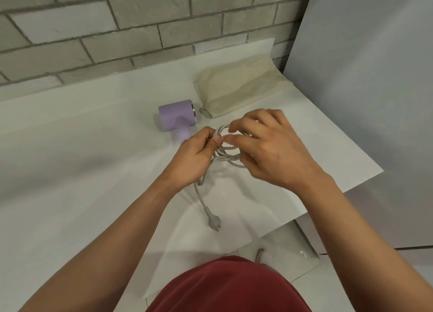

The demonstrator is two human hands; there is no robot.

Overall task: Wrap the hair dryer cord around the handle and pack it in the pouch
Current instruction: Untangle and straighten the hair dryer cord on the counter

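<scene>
A lilac hair dryer (176, 117) lies on the white table (82, 147), its handle pointing toward me and partly hidden behind my left hand. Its grey cord (228, 151) is gathered in several loops between my hands. My left hand (195, 158) grips the loops at their left side, thumb on top. My right hand (267, 147) pinches a loop at the top with curled fingers. The cord's tail runs down to the grey plug (214, 222), which lies on the table. A beige pouch (241, 86) lies flat behind the hands, to the right of the dryer.
A grey brick wall (140, 30) backs the table. A pale panel (363, 100) stands at the right. The table's right edge (351, 187) runs diagonally, with tiled floor (293, 260) and a shoe (262, 255) below it.
</scene>
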